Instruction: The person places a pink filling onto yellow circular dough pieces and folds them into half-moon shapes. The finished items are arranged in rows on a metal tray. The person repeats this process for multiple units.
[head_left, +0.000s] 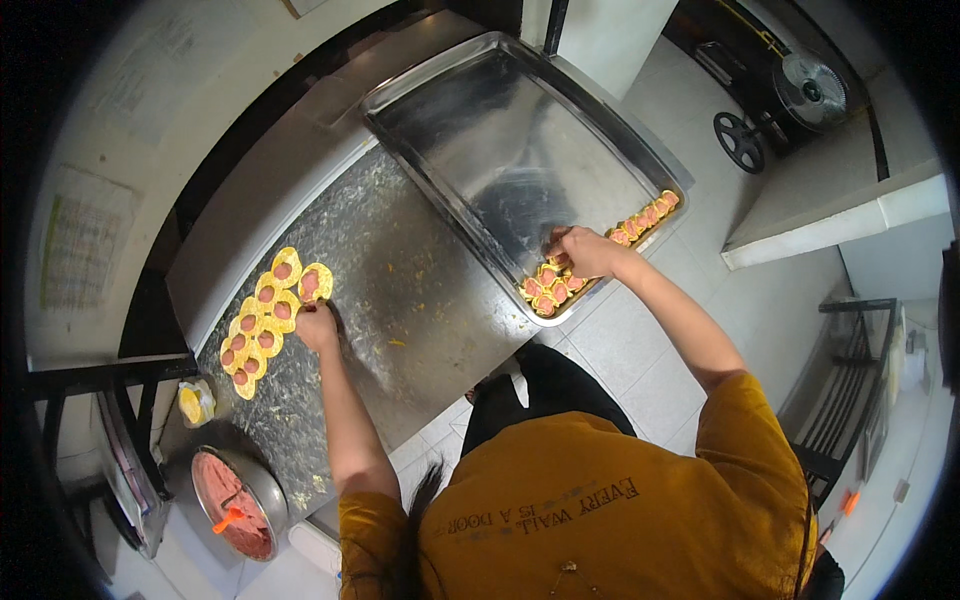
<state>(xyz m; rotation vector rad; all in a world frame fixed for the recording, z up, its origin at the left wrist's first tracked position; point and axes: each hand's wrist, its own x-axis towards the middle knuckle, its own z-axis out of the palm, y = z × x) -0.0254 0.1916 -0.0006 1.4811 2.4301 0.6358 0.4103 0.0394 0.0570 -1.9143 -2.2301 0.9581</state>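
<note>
As seen from above, note nearest the mustard shirt (600,540); then, at lower left, the steel bowl (271,491) of pink filling (215,476). Farther on, see the left hand (318,327) with fingers pinched on the edge of a topped wrapper (316,282), beside other yellow wrappers (264,338) on the table (400,320). Note next the right hand (592,251) at the pleated dumplings (548,287) along the near edge of the tray (520,135), with fingertips drawn together; cannot tell of anything held. Beyond, see the fan (810,92).

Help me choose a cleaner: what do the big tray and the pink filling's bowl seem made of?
The tray: likely metal, perhaps stainless steel, polished; it mirrors bright and dark patches. The bowl: probably metal too, smooth, its grey wall glinting.
</note>
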